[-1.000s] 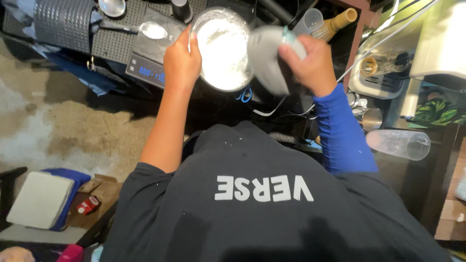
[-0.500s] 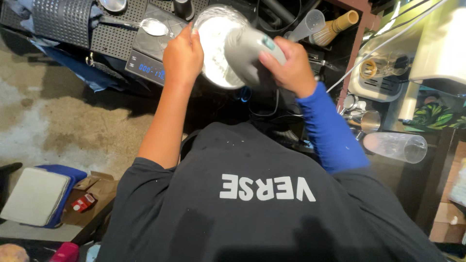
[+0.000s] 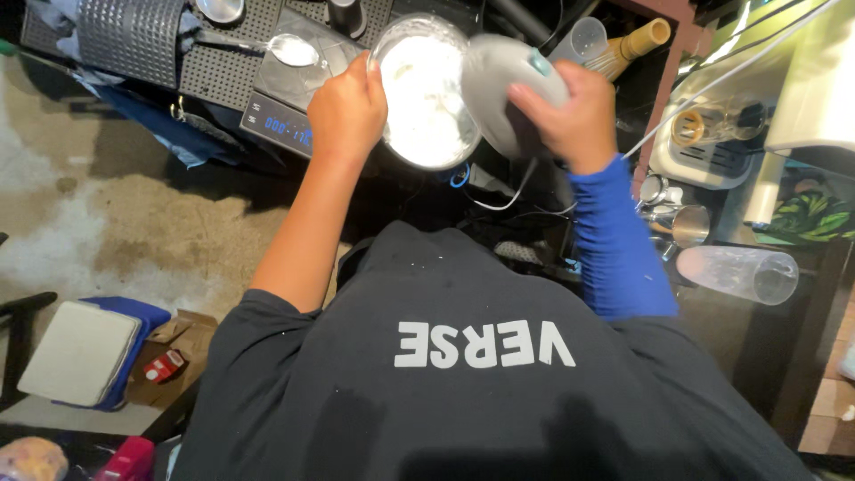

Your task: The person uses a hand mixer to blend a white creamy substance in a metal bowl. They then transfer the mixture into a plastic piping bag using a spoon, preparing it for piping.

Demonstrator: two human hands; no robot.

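Swung in over the bowl since a second ago: grey hand mixer [image 3: 509,89], earlier held off to the right of it. Right hand [image 3: 570,120] clamped on mixer handle, blue sleeve on that arm. Left hand [image 3: 346,111] wrapped on rim of glass bowl [image 3: 426,93], steadying it. Hands apart, bowl between them, white mix inside. Step in hand, judged: mixing underway or about to start; beaters hidden under mixer body, so can't tell if dipped in. Next move calls for firm bowl hold and upright mixer, to avoid splatter. Just left of left hand: digital scale [image 3: 289,120] with spoon [image 3: 289,49] on perforated black mat. Right of right hand: cluttered counter, clear plastic tumbler [image 3: 739,272] lying on its side. Below left arm: worn concrete floor [image 3: 80,214].
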